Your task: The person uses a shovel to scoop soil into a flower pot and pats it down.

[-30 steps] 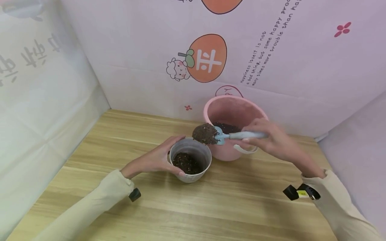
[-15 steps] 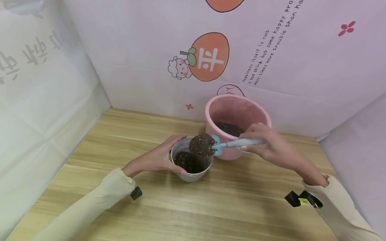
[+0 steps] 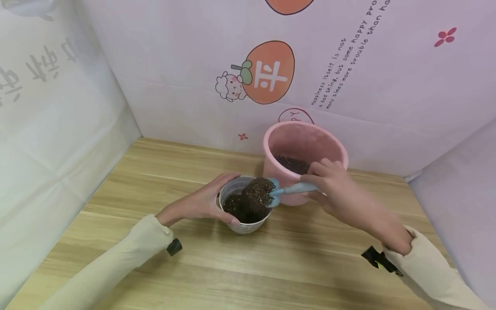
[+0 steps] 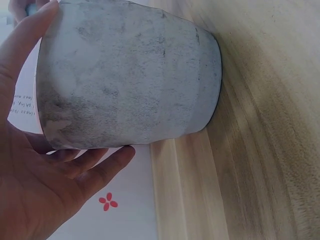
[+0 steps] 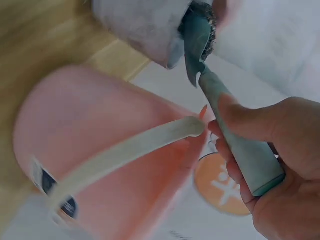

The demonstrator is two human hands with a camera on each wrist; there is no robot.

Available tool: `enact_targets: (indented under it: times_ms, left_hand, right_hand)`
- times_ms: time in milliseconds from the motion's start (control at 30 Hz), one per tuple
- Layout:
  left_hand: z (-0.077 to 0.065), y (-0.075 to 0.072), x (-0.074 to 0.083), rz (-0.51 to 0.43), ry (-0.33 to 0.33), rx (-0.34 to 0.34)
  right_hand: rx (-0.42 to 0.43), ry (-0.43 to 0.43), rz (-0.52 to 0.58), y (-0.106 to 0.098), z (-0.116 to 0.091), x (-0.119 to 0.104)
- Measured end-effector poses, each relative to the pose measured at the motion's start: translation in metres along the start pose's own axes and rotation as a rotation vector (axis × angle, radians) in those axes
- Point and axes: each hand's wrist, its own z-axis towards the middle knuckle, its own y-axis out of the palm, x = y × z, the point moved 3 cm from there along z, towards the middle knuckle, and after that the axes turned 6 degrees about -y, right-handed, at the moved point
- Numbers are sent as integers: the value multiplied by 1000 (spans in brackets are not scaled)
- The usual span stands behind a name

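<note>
A grey flowerpot (image 3: 245, 228) with dark soil (image 3: 234, 206) in its bottom stands on the wooden table. My left hand (image 3: 205, 202) grips it at the rim, thumb on the near side and fingers round the far side; the left wrist view shows the pot's stained wall (image 4: 130, 70) between them. With my right hand (image 3: 337, 193) I hold a blue garden trowel (image 3: 296, 188) by its handle (image 5: 245, 145). Its blade, heaped with soil (image 3: 258, 191), tips down inside the pot's opening. The soil load hides part of the pot's inside.
Behind and right of the pot stands a pink bucket (image 3: 280, 172) with dark soil inside and a white handle (image 5: 130, 150). My right hand overlaps its front rim. A printed sheet (image 3: 186, 86) covers the wall behind the wooden table (image 3: 217, 271).
The trowel with its soil has moved down and tilted into the flowerpot, from above and beside its rim. My right hand has turned over somewhat. The left hand keeps its grip.
</note>
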Motion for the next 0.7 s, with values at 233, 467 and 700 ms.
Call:
enact_targets:
  times_ms: [233,467,700]
  left_hand:
    - [0,0,0,-14,10,4]
    - [-1,0,2,-29,5,10]
    - [-2,0,2,-48,-6,-4]
  right_hand:
    - [-42,-132,-392,7,11,-27]
    - [-115,-237,-671,12,14,-47]
    - [-85,-255,-665,15,15,-50]
